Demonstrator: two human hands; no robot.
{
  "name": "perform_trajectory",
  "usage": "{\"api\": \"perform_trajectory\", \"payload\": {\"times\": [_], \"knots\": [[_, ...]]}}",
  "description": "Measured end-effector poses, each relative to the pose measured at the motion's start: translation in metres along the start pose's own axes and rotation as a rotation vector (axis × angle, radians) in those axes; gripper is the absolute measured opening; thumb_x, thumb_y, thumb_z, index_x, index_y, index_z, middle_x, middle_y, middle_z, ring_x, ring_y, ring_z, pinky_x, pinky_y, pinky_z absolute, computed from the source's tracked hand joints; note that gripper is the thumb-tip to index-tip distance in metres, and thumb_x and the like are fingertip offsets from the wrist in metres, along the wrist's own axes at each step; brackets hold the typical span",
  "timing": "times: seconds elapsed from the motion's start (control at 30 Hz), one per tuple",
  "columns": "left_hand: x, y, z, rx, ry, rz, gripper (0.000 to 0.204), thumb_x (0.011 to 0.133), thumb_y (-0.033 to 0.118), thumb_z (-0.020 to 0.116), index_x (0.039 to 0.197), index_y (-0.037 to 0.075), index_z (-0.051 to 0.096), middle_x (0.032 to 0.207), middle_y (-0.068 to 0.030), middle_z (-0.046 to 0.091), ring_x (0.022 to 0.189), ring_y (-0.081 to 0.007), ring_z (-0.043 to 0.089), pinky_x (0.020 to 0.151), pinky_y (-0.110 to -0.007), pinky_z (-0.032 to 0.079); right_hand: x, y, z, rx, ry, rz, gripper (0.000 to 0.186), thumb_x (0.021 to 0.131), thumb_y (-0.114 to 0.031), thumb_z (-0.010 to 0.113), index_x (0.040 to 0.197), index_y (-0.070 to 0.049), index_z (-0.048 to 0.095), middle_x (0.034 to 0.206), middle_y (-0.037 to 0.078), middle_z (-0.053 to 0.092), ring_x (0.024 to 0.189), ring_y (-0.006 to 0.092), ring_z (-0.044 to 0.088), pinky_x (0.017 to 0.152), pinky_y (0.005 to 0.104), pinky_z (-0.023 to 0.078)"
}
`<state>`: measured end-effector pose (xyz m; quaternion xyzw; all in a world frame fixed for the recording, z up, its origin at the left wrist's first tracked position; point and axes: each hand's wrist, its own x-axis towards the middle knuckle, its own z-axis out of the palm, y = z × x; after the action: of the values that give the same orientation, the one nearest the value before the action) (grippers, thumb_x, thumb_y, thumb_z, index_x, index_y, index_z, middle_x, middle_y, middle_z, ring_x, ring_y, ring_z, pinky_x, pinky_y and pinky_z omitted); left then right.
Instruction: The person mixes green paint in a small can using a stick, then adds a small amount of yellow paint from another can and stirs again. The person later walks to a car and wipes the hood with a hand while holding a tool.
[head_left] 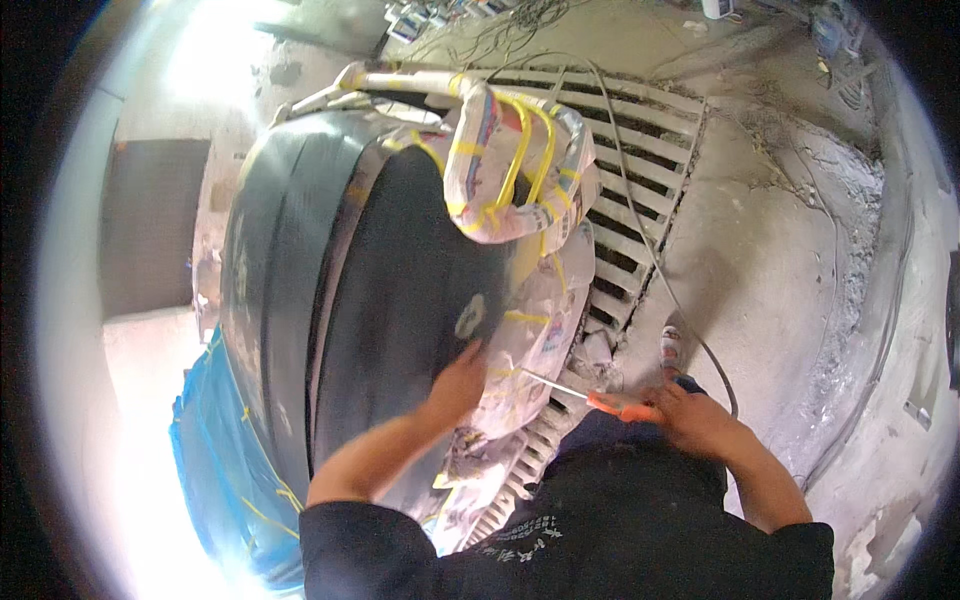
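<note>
A large dark, curved vehicle panel (400, 270) stands in front of me, with a small pale patch (470, 315) on its surface. My left hand (458, 388) is at the panel just below that patch, fingertips pointing toward it. Motion smears its fingers, so their grip is unclear. On the right, my right hand (690, 415) is closed around the handle of an orange-handled tool (622, 406). Its thin, straight metal end points left toward paper masking (515, 365) at the panel's edge. Whether it is a flat blade seen edge-on or a shaft, I cannot tell.
A bent tube frame (470, 150) wrapped in paper and yellow tape juts from the panel's far end. Blue plastic sheeting (225, 450) covers the lower left. Slotted floor grating (640, 170) runs alongside, crossed by a dark cable (640, 225). More cables lie at the back.
</note>
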<state>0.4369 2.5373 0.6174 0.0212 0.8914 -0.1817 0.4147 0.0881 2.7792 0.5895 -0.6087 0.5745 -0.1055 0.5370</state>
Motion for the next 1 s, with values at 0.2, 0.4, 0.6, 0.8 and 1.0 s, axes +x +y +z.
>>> {"api": "perform_trajectory", "payload": {"times": [0.2,0.4,0.6,0.8,1.0], "knots": [[0.068,-0.046,0.003,0.051,0.130,-0.030,0.034,0.082,0.027,0.056,0.099,0.006,0.075,0.121,-0.0114,0.065,0.137,-0.0299,0.039,0.120,-0.052,0.016,-0.004,-0.003,0.004,0.009,-0.021,0.051,0.057,0.086,-0.010,0.057,0.142,-0.013,0.043,0.127,0.023,0.053,0.101,0.0432,0.064,0.086,0.0516,0.053],[-0.044,0.057,0.054,-0.101,0.015,-0.181,0.035,0.084,0.027,0.055,0.099,0.004,0.075,0.129,-0.0102,0.062,0.140,-0.0274,0.037,0.122,-0.045,0.013,0.009,-0.023,0.024,0.011,-0.032,-0.050,0.049,0.090,-0.012,0.057,0.137,-0.009,0.045,0.127,0.022,0.053,0.099,0.0439,0.063,0.085,0.0520,0.053],[-0.150,0.178,0.130,-0.240,-0.120,-0.270,0.046,0.089,0.020,0.050,0.124,-0.007,0.061,0.151,-0.0144,0.043,0.144,-0.0244,0.031,0.122,-0.037,0.015,0.021,-0.061,0.053,-0.086,-0.068,-0.061,0.047,0.090,-0.012,0.058,0.136,-0.009,0.047,0.131,0.020,0.053,0.103,0.0441,0.062,0.087,0.0502,0.052],[-0.209,0.234,0.160,-0.296,-0.083,-0.401,0.048,0.093,0.020,0.044,0.130,-0.007,0.056,0.155,-0.0126,0.038,0.146,-0.0186,0.028,0.122,-0.035,0.012,0.030,-0.097,0.100,-0.169,-0.055,-0.178,0.047,0.092,-0.014,0.056,0.138,-0.009,0.047,0.134,0.021,0.051,0.111,0.0429,0.059,0.090,0.0487,0.051],[-0.260,0.257,0.162,-0.274,-0.085,-0.393,0.052,0.097,0.025,0.037,0.144,0.006,0.047,0.159,-0.0061,0.032,0.149,-0.0167,0.021,0.123,-0.036,0.005,0.017,-0.133,0.124,-0.189,-0.111,-0.017,0.042,0.097,-0.019,0.051,0.137,-0.007,0.049,0.135,0.022,0.052,0.118,0.0414,0.056,0.096,0.0469,0.049]]}}
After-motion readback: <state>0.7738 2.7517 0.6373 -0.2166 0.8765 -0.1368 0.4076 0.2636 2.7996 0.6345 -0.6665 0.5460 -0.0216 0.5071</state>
